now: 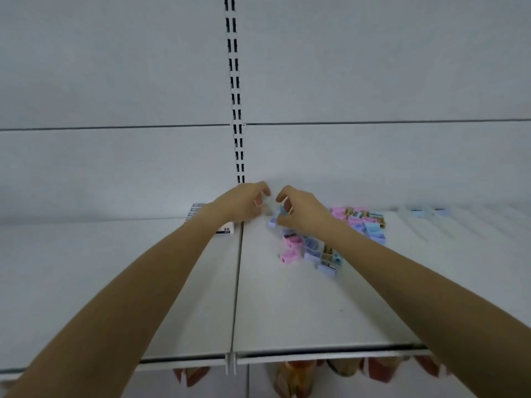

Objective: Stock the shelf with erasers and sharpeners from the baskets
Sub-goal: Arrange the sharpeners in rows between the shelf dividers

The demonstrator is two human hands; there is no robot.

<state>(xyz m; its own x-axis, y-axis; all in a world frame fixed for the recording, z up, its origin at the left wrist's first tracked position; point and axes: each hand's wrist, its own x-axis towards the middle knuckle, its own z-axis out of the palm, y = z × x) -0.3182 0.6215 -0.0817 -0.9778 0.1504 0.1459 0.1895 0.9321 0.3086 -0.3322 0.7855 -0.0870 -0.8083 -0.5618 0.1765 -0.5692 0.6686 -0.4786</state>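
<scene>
Both arms reach to the back of the white shelf (287, 311). My left hand (244, 203) has curled fingers that pinch a small pale, blurred item (267, 206) right next to my right hand. My right hand (304, 211) curls its fingers and thumb round a pale blue sharpener (280, 210). A loose heap of pink, blue and lavender sharpeners (313, 249) lies under and right of my right wrist. More sharpeners (367, 222) lie behind it. A white eraser box (227, 229) marked 24 stands partly hidden under my left wrist.
A slotted upright (237, 110) runs down the white back panel. A seam (238, 282) divides the two shelf boards. Clear packets with blue pieces (419, 213) lie at the back right. Red and brown packaged goods (379, 369) hang below the shelf's front edge.
</scene>
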